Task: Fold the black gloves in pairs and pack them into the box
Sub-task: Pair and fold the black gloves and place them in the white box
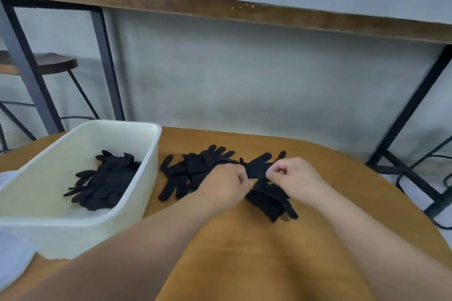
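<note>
A black glove (pixel 258 166) is stretched between my two hands above the wooden table (pixel 244 247). My left hand (pixel 226 182) pinches its left edge and my right hand (pixel 294 173) pinches its right edge; its fingers point away from me. Just below it lies a folded bundle of black gloves (pixel 270 199). A loose pile of black gloves (pixel 193 168) lies to the left of my left hand. The cream plastic box (pixel 144 178) stands at the table's left and holds several black gloves (pixel 105 181).
A white cloth or paper (pixel 12 259) lies at the near left beside the box. Beyond the table's far edge are a grey floor, a black metal table frame (pixel 413 115) on the right and a stool (pixel 49 63) on the left.
</note>
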`<control>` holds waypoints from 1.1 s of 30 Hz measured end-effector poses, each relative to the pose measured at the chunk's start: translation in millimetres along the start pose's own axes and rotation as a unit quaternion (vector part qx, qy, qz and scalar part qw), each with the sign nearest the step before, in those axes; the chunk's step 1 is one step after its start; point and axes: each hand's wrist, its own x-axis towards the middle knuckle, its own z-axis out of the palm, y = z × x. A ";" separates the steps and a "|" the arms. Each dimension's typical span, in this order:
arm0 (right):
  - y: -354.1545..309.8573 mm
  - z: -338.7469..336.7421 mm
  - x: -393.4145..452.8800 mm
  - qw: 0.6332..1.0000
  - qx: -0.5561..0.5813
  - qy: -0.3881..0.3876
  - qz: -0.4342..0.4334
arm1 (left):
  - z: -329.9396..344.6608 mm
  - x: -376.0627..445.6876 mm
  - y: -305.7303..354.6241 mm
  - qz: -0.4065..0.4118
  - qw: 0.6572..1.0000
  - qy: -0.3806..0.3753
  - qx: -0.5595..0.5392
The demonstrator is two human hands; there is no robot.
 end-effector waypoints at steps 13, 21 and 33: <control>88.2 35.1 -11.8 0.989 -0.145 -0.001 0.043 | 96.0 17.8 15.0 0.006 0.985 -0.113 0.133; 86.6 11.7 3.5 0.990 0.049 0.016 0.131 | 87.0 27.8 22.9 0.055 0.978 -0.098 0.174; 31.2 -34.6 -12.4 0.995 0.068 0.033 -0.065 | -17.3 30.4 67.2 0.028 0.997 -0.027 -0.070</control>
